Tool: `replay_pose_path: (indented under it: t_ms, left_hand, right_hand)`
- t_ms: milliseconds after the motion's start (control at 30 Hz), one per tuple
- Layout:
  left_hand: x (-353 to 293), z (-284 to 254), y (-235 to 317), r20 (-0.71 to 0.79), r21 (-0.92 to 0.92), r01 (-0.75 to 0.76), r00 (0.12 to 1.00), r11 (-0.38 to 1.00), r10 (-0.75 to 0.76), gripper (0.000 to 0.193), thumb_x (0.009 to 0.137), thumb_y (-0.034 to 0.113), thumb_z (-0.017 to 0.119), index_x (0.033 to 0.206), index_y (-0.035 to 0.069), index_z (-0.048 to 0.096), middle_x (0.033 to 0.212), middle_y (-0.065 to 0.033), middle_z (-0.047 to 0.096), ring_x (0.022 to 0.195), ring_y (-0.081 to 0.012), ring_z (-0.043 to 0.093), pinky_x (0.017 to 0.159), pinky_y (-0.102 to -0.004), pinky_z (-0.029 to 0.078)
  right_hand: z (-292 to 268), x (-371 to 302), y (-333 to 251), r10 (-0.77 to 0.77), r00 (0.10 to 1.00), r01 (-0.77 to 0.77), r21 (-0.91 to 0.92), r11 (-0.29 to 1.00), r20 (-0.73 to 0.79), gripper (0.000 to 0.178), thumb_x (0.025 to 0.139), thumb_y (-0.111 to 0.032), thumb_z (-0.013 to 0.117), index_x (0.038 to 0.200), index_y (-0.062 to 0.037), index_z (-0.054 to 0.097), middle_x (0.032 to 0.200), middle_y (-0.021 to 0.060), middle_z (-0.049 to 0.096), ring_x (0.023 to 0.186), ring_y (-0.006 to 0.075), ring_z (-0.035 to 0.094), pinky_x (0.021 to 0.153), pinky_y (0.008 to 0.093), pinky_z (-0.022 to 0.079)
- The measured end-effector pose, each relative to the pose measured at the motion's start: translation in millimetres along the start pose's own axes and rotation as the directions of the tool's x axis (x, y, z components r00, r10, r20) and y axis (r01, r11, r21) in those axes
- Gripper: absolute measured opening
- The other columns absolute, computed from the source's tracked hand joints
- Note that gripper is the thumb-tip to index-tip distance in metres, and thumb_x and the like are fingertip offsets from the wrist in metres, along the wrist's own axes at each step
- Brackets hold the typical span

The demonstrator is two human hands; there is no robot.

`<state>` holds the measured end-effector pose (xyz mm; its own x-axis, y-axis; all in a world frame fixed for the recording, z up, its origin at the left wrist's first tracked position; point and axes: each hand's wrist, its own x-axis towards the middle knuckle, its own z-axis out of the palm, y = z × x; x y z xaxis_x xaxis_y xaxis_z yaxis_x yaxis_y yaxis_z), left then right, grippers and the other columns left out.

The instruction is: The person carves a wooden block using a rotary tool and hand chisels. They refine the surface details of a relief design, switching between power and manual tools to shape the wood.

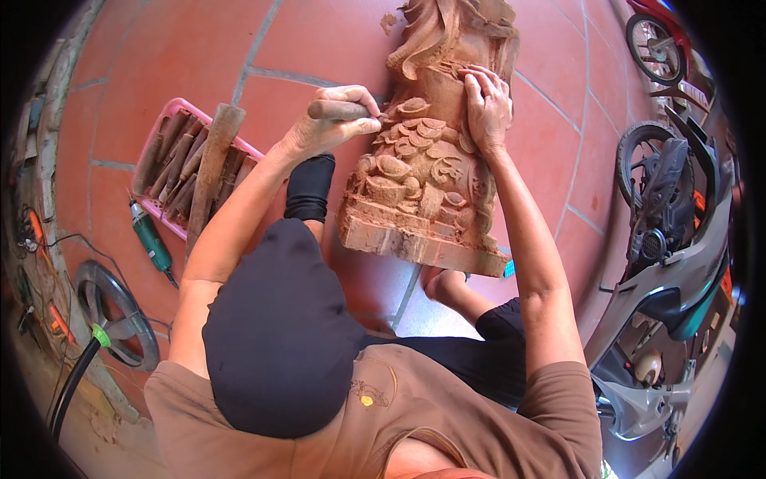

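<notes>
A reddish-brown carved wooden sculpture lies on the tiled floor, its flat base toward me. Coins, ingot-like shapes and draped folds stand out in relief on it. My left hand is closed around the thick wooden handle of a carving chisel. The chisel's tip meets the left side of the carving near the coin shapes; the blade is mostly hidden by my fingers. My right hand lies on the upper right part of the sculpture, fingers stretched over its surface, with no tool showing in it.
To the left, a pink basket holds several wooden-handled tools, with a longer wooden piece across it. A green power tool lies beside it. A dark wheel-shaped ring stands lower left. Motorbikes line the right side.
</notes>
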<state>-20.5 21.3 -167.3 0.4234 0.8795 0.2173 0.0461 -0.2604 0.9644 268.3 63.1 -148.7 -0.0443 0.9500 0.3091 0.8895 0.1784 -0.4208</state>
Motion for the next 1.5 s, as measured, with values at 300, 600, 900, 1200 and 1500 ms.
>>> replay_pose_path:
  t_ms: [300,600,900,1200,1500]
  left_hand:
    - [-1,21,-8,-0.144,-0.329,-0.004,0.989,0.944,-0.045,0.006,0.082,0.003,0.073,0.087,0.002,0.069,0.094,-0.003,0.068,0.091,-0.0122,0.065,0.082,-0.026,0.053]
    - [3,18,8,-0.104,-0.351,0.068,0.988,0.934,-0.111,0.013,0.084,-0.003,0.07,0.095,0.001,0.065,0.102,-0.0102,0.068,0.098,-0.0173,0.067,0.089,-0.0301,0.055]
    - [-1,7,-1,-0.167,-0.233,0.141,0.969,0.962,-0.182,0.014,0.084,0.009,0.074,0.095,0.002,0.069,0.092,-0.0061,0.071,0.086,-0.0108,0.066,0.076,-0.0239,0.052]
    - [3,20,0,-0.224,-0.384,0.123,0.949,0.915,-0.222,0.011,0.087,0.007,0.07,0.093,-0.002,0.066,0.083,-0.0067,0.07,0.072,-0.0088,0.066,0.066,-0.0213,0.053]
    - [-4,25,-6,-0.272,-0.534,0.141,0.905,0.834,-0.327,0.01,0.089,0.012,0.069,0.094,0.004,0.065,0.091,-0.0084,0.072,0.088,-0.0123,0.068,0.083,-0.0269,0.053]
  right_hand:
    - [-1,1,-6,0.021,1.0,-0.021,0.02,1.0,0.015,0.026,0.094,-0.032,0.052,0.103,-0.0188,0.073,0.119,-0.0012,0.065,0.119,0.0238,0.052,0.101,0.0397,0.036]
    - [-1,0,-8,0.032,0.999,-0.033,0.033,0.999,0.031,0.027,0.095,-0.032,0.052,0.104,-0.018,0.073,0.12,-0.0016,0.065,0.12,0.0232,0.052,0.102,0.0393,0.036]
    - [-2,1,-7,0.021,1.0,-0.021,0.014,1.0,0.008,0.026,0.095,-0.03,0.052,0.101,-0.0182,0.074,0.119,-0.0003,0.065,0.12,0.0233,0.052,0.102,0.0391,0.036]
    - [-3,1,-9,0.008,1.0,-0.008,0.049,0.999,0.005,0.026,0.094,-0.03,0.052,0.102,-0.0181,0.074,0.117,0.0005,0.066,0.117,0.0249,0.054,0.101,0.0382,0.038]
    - [1,2,-8,-0.007,1.0,0.007,0.021,1.0,0.018,0.028,0.094,-0.032,0.05,0.102,-0.0193,0.074,0.12,-0.0014,0.065,0.118,0.0247,0.053,0.101,0.0389,0.038]
